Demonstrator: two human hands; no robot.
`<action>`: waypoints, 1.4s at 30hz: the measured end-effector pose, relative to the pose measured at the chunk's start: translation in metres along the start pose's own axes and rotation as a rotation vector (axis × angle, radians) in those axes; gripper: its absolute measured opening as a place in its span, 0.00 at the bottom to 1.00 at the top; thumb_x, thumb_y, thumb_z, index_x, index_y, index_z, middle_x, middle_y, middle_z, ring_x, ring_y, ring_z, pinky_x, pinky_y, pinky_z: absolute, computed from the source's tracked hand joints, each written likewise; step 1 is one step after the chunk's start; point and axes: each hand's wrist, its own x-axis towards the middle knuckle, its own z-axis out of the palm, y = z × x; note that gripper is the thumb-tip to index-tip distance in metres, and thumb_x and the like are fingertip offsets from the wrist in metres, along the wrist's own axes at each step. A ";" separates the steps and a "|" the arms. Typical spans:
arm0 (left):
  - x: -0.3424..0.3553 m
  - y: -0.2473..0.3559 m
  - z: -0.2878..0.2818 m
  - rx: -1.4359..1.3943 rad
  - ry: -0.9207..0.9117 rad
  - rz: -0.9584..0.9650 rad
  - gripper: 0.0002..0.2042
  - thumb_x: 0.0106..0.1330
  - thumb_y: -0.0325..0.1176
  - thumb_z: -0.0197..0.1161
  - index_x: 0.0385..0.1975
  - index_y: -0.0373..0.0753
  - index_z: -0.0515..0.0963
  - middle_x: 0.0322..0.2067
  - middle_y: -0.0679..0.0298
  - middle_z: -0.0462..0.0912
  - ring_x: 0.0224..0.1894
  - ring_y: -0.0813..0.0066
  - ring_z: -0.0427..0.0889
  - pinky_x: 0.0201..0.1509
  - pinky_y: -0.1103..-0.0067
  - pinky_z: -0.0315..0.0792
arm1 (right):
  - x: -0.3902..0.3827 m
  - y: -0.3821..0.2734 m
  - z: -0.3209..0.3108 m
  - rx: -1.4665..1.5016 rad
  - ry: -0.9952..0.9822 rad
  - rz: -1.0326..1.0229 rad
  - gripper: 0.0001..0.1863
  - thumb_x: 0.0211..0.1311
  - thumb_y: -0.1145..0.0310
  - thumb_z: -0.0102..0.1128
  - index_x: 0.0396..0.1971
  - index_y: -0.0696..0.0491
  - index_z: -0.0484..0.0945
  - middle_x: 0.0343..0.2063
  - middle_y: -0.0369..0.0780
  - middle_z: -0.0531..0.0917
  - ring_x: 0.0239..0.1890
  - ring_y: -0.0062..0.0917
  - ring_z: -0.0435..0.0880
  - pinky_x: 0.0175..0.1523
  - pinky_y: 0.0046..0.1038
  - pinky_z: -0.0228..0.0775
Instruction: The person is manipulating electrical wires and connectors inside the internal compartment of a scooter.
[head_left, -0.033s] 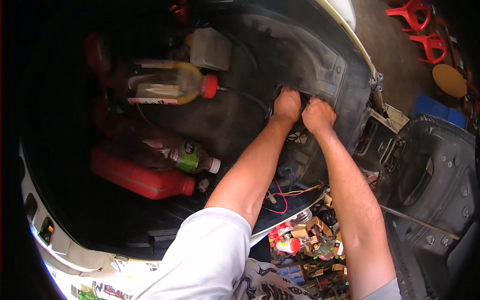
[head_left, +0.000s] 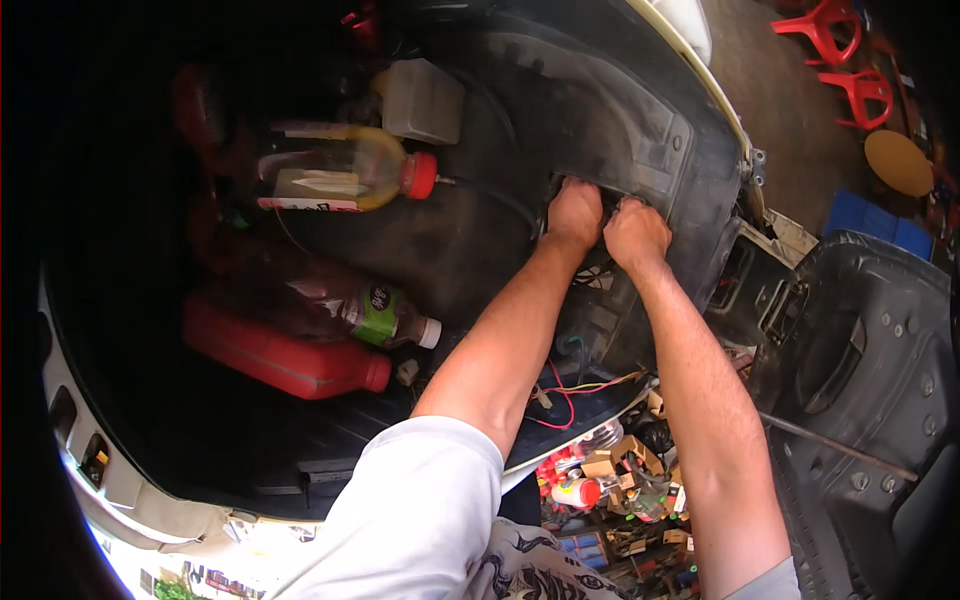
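Note:
Both arms reach into a dark moulded compartment [head_left: 480, 240], to an opening [head_left: 553, 185] in its floor. My left hand [head_left: 576, 212] is closed at this opening, its fingertips dipping out of sight below the edge. Close beside it on the right, my right hand [head_left: 638, 230] is curled like a fist, thumb side toward the left hand. Whatever the fingers of either hand hold is hidden by the knuckles and the dark gap. Below the left wrist some thin wiring [head_left: 595, 277] shows in the opening.
To the left lie a bottle with a red cap [head_left: 418, 175], a bottle with a green label [head_left: 378, 315], a red jug [head_left: 285, 345] and a whitish box [head_left: 424, 100]. Loose coloured wires [head_left: 570, 390] hang near my left elbow. A black panel [head_left: 860, 370] stands at right, a rod [head_left: 840, 445] against it.

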 end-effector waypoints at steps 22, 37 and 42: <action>0.012 -0.001 -0.002 0.046 -0.070 -0.078 0.11 0.57 0.32 0.53 0.30 0.35 0.81 0.35 0.48 0.81 0.41 0.53 0.81 0.46 0.67 0.75 | 0.014 0.013 0.031 0.549 -0.057 0.155 0.17 0.49 0.73 0.50 0.41 0.62 0.76 0.36 0.54 0.81 0.43 0.45 0.80 0.50 0.37 0.71; 0.006 -0.015 0.008 -0.006 0.026 0.185 0.14 0.54 0.28 0.55 0.41 0.44 0.79 0.40 0.55 0.80 0.47 0.55 0.76 0.49 0.66 0.71 | 0.006 -0.004 0.022 0.231 -0.025 0.119 0.14 0.60 0.69 0.48 0.43 0.60 0.74 0.34 0.53 0.82 0.38 0.43 0.83 0.46 0.39 0.72; 0.005 -0.016 0.009 -0.040 0.018 0.185 0.14 0.54 0.29 0.55 0.41 0.45 0.80 0.42 0.56 0.80 0.48 0.56 0.75 0.51 0.68 0.71 | 0.007 -0.008 0.021 0.236 -0.036 0.220 0.14 0.58 0.69 0.47 0.41 0.59 0.75 0.36 0.55 0.81 0.43 0.45 0.80 0.48 0.41 0.71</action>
